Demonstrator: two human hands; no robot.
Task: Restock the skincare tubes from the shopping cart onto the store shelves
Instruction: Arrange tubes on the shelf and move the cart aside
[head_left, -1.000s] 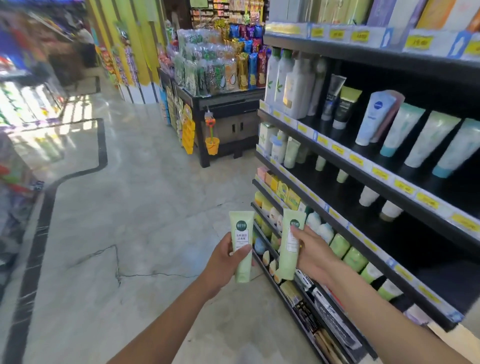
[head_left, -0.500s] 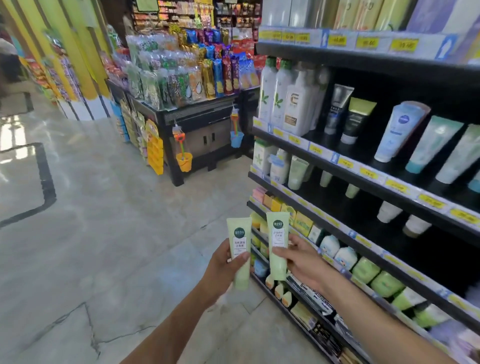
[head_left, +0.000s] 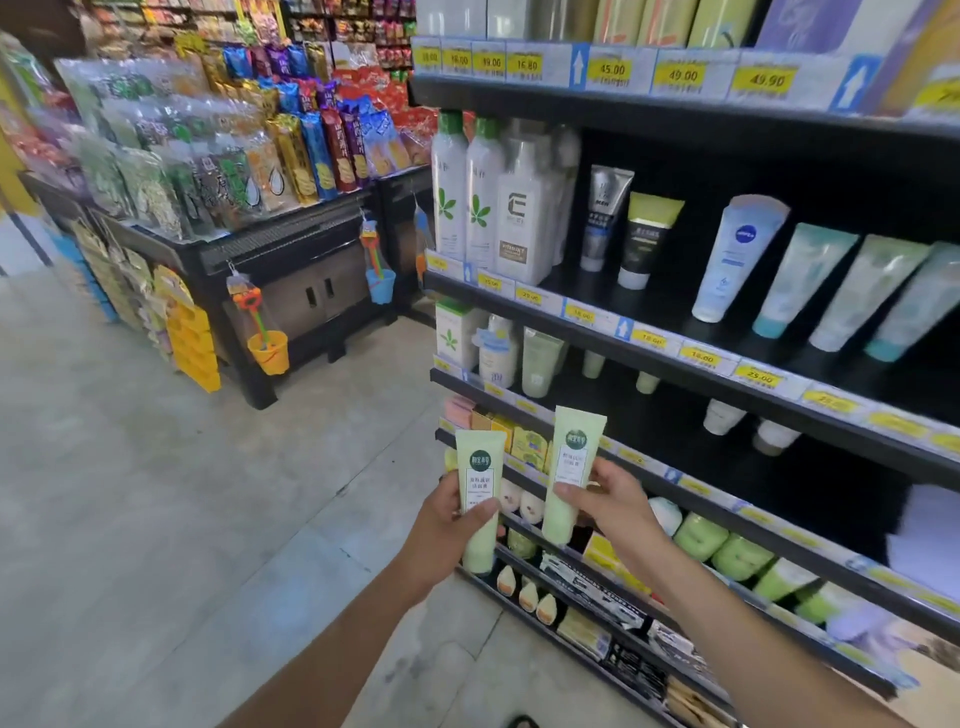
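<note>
Left hand (head_left: 447, 525) wraps one green tube (head_left: 480, 499). Right hand (head_left: 613, 501) pinches a second tube (head_left: 571, 467). Both tubes are upright in the aisle, short of the shelves (head_left: 649, 340). Suggest placing them beside the look-alike tube (head_left: 540, 361), cap down, label out, one at a time.

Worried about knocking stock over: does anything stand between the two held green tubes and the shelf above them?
Nothing visible does: the left tube and right tube hang in open air before the shelf.
</note>
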